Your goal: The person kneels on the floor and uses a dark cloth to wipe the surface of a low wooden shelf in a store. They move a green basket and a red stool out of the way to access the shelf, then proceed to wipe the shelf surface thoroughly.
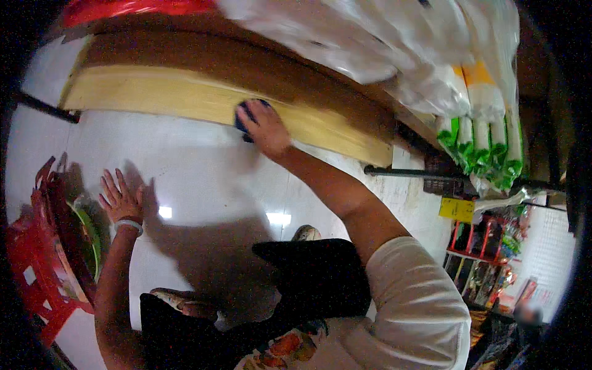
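Note:
My right hand presses a dark blue cloth against a pale wooden board, its fingers bent over the cloth. Slight blur shows around that hand. The board runs low along the shelf unit's front, just above the floor. Off to the left, my left hand is open with fingers spread and nothing in it, over the white floor. A light band circles its wrist. Whether its palm touches the floor, I cannot tell.
Plastic-wrapped white packages with green ends overhang the shelf at upper right. A red plastic chair or stool stands at left beside a green-edged item. Dark metal legs flank the board. Shelves of goods stand at right.

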Demonstrator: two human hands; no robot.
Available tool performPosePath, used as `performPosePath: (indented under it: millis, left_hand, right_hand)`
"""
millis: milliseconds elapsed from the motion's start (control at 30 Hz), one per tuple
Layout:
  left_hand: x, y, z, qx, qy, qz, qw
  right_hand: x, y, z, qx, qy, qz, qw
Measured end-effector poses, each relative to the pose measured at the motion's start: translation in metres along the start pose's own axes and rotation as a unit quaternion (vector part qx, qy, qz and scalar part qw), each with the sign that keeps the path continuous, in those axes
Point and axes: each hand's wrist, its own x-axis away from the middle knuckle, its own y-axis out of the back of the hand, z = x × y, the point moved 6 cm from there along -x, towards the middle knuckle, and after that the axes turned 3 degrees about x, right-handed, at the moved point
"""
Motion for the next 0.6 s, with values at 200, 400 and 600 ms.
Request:
performPosePath:
  millis: [200, 400, 600]
  left_hand:
    - [-0.037, -0.075, -0.018, 0.121, -0.115, -0.040, 0.985]
    - [-0.021, -0.041, -0.016, 0.216, -0.157, -0.071, 0.961]
    - [-0.003, -0.042, -0.053, 0.219, -0.163, -0.008, 0.962]
  right_hand:
    - [0.153, 0.052, -0.124, -0.116, -0.283, 0.025, 0.952]
    - [0.311, 0.061, -0.219, 0.151, -0.374, 0.139, 0.904]
    - [0.344, 0.070, -0.243, 0.033, -0.501, 0.052, 0.863]
